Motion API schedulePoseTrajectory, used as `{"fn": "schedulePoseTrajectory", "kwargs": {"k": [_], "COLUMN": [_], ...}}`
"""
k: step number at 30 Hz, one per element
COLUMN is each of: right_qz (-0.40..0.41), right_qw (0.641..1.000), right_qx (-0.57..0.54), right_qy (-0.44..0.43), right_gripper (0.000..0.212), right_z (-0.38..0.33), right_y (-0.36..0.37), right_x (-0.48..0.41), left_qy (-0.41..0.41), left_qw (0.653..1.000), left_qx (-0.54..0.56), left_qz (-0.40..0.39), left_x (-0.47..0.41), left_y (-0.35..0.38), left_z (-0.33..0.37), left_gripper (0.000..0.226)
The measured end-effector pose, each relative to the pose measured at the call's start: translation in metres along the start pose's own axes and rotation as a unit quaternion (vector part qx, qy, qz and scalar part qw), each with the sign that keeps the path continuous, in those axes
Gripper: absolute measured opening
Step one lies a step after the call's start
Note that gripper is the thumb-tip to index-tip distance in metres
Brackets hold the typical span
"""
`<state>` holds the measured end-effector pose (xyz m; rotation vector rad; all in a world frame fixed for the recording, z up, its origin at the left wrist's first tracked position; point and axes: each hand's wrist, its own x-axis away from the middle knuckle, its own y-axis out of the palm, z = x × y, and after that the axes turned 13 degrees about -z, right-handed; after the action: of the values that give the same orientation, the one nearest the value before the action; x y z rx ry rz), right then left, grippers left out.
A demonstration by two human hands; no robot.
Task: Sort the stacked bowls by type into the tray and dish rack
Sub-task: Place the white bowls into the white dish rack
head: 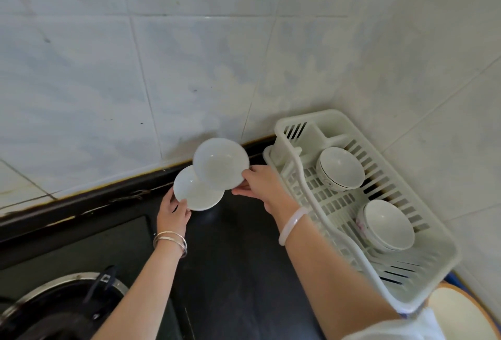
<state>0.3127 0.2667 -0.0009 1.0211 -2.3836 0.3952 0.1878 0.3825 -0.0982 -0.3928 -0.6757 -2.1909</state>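
Note:
My right hand (260, 185) grips the right rim of a shallow white bowl (221, 162), lifted and tilted toward me above the black counter. Beneath it, partly covered, lies a second shallow white bowl (195, 193); my left hand (173, 212) holds its lower left rim. The white plastic dish rack (423, 288) stands to the right in the corner. A deep white bowl with a dark rim line (340, 167) lies tilted at the rack's far end. A small stack of deep bowls with pink marks (387, 224) rests nearer me in the rack.
The black counter (238, 258) runs between the hands. A gas hob with a metal burner ring (62, 304) fills the lower left. Tiled walls close the back and right. A pale round object with an orange edge (461, 315) sits at bottom right.

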Motion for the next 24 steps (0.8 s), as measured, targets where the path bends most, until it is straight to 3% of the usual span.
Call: {"fn": "schedulePoseTrajectory", "kwargs": {"k": [5,10,16,20,24], "right_qz": [0.019,0.035,0.042,0.048,0.034], "right_qw": [0.995,0.978,0.971,0.956,0.965], "right_qx": [0.094,0.197,0.225,0.282,0.254], "right_qy": [0.027,0.057,0.069,0.070,0.064], "right_gripper": [0.015,0.018,0.018,0.017,0.009], "right_z": [0.003,0.006,0.009,0.011,0.013], "right_y": [0.024,0.036,0.042,0.043,0.037], "right_x": [-0.002,-0.011,-0.022,-0.026,-0.029], "left_qy": [-0.048,-0.071,-0.069,-0.055,-0.068], "left_qw": [0.998,0.996,0.996,0.998,0.995], "left_qx": [0.039,0.049,0.050,0.043,0.069], "left_qz": [-0.004,0.003,0.004,0.003,-0.002], "left_x": [0.000,-0.001,-0.004,-0.009,-0.012], "left_y": [-0.003,-0.005,-0.004,-0.006,-0.008], "left_z": [0.006,0.007,0.009,0.011,0.014], "left_gripper": [0.036,0.038,0.043,0.032,0.024]}}
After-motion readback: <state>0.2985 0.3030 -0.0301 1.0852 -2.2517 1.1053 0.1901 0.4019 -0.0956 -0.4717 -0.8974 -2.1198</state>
